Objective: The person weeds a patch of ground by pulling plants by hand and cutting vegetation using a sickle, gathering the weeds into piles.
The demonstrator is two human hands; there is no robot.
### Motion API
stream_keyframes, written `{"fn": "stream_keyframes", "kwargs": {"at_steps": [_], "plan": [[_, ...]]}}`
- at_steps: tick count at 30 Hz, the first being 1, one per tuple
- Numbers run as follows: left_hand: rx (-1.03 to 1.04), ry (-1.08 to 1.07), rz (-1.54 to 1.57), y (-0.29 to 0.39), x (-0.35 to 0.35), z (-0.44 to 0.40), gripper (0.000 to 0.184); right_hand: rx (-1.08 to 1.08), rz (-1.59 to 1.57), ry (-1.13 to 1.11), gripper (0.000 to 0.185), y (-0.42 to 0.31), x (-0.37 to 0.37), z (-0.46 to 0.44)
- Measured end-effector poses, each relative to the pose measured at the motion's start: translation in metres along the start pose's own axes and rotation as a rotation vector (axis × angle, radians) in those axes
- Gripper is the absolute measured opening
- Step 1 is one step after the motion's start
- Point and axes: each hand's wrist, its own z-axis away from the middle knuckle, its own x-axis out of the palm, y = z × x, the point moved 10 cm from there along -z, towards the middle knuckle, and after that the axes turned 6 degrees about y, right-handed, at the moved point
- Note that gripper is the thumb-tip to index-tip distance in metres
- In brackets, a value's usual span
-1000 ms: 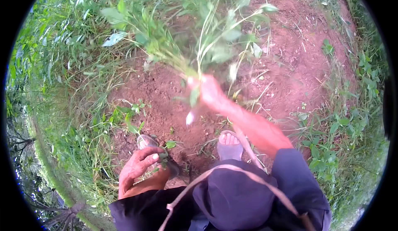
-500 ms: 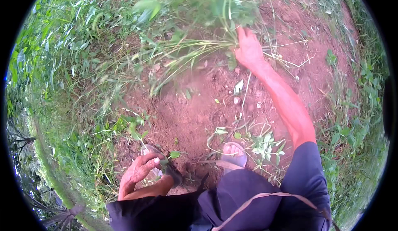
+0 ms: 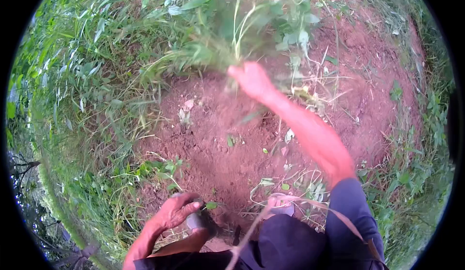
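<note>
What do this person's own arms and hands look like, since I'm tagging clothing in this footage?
The left hand and right hand are bare, with no gloves or wristbands showing. A plain dark-blue sleeve covers the right upper arm and ends near the elbow, leaving the forearm uncovered. The left sleeve cannot be made out.

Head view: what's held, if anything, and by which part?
Right grip: a leafy green bunch, by its stems. Left grip: cannot tell whether it holds anything.

soil (image 3: 208, 120): rough, matt | sleeve (image 3: 352, 214): matt cloth | held weeds (image 3: 236, 36): finish blurred
</note>
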Motion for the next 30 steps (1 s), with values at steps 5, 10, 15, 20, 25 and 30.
{"fn": "stream_keyframes", "kwargs": {"at_steps": [5,10,15,20,25,30], "plan": [[-0.013,-0.117,-0.146,0.034,-0.037,-0.069,0.067,0.037,0.012,-0.628,0.019,-0.031,0.093,0.113],[0.051,0.371,-0.098,0.065,-0.064,-0.167,0.064,-0.680,0.690,0.010,0.036,-0.070,0.038,0.000],[-0.074,0.588,-0.083,0.086,-0.068,-0.190,0.066,-0.443,1.198,0.301,0.056,-0.033,-0.054,-0.080],[-0.114,0.583,-0.094,0.078,-0.068,-0.199,0.069,-0.268,1.203,0.318,0.045,-0.018,-0.074,-0.104],[-0.101,0.573,-0.094,0.083,-0.070,-0.196,0.068,-0.305,1.027,0.151,0.017,-0.011,-0.081,-0.110],[-0.141,0.547,-0.067,0.086,-0.073,-0.195,0.066,-0.148,0.638,-0.299,0.014,0.002,-0.038,-0.053]]}}
